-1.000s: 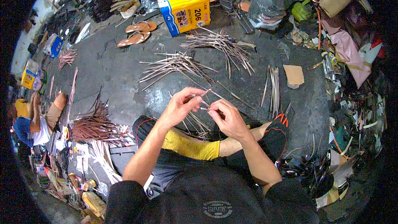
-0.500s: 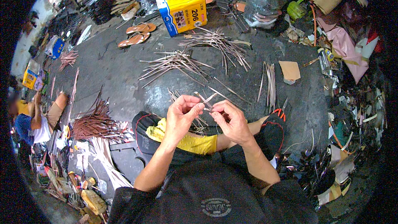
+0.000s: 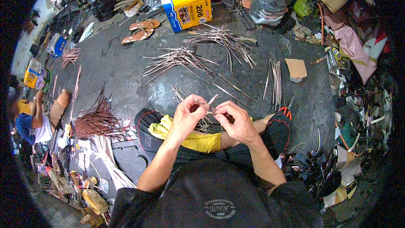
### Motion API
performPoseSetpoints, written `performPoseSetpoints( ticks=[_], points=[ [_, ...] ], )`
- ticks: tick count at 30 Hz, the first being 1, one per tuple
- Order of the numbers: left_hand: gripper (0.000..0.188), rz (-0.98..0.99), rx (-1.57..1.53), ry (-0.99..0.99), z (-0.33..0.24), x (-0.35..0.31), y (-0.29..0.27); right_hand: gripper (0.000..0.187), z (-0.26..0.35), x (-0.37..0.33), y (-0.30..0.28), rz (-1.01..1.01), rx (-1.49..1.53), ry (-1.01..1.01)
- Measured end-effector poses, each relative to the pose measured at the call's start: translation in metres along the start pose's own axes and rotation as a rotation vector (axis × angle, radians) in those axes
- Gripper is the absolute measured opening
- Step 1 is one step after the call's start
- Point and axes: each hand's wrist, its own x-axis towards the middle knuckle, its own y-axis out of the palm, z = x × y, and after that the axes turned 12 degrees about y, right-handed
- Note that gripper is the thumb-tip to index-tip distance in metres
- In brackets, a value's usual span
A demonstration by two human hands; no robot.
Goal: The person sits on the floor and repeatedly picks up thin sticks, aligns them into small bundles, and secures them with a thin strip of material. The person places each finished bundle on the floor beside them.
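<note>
Above my lap, my left hand (image 3: 189,116) and my right hand (image 3: 236,124) are closed in pinches, almost touching. Between their fingertips is a thin greyish-brown strip (image 3: 213,100), folded or crossed over itself; its exact shape is too small to make out. Several similar loose strips (image 3: 204,124) lie on the floor just below and behind my hands. Farther off are two fanned piles of strips, one pile (image 3: 179,62) nearer and another pile (image 3: 228,40) beyond it. A yellow cloth (image 3: 202,143) lies across my leg.
Right of my hands lie an orange-handled cutting tool (image 3: 287,109), a strip bundle (image 3: 276,82) and tan card (image 3: 295,68). Brown strips (image 3: 95,120) lie left. Sandals (image 3: 141,30) and a yellow box (image 3: 187,6) stand farther off. Another person (image 3: 36,120) sits far left; scraps (image 3: 350,143) line the right.
The fingers of my left hand have curled and shifted slightly around the strip, which stays pinched between both hands. The whole view has tilted a little.
</note>
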Motion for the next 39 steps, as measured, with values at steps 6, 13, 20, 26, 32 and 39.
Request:
performPoseSetpoints(
  ticks=[6, 13, 20, 26, 32, 39],
  points=[
    [0.014, -0.128, -0.089, -0.062, 0.006, 0.003, -0.002, 0.006, 0.006, -0.011, 0.012, -0.266, -0.062, 0.022],
    [0.015, -0.12, -0.229, -0.133, -0.007, 0.001, -0.008, 0.015, -0.015, -0.002, 0.046, 0.059, 0.607, 0.537],
    [0.013, -0.066, -0.052, -0.067, -0.018, -0.002, -0.009, 0.011, -0.014, 0.011, 0.06, -0.003, 0.639, 0.442],
    [0.015, -0.046, 0.013, -0.041, -0.013, 0.002, -0.007, 0.01, -0.019, 0.008, 0.06, -0.016, 0.64, 0.371],
    [0.018, -0.01, 0.031, -0.023, -0.01, 0.001, 0.002, 0.014, -0.034, 0.005, 0.062, -0.037, 0.647, 0.346],
    [0.021, -0.167, 0.141, 0.067, -0.001, 0.013, -0.003, 0.031, -0.009, -0.026, 0.061, -0.096, 0.395, 0.364]
  ],
)
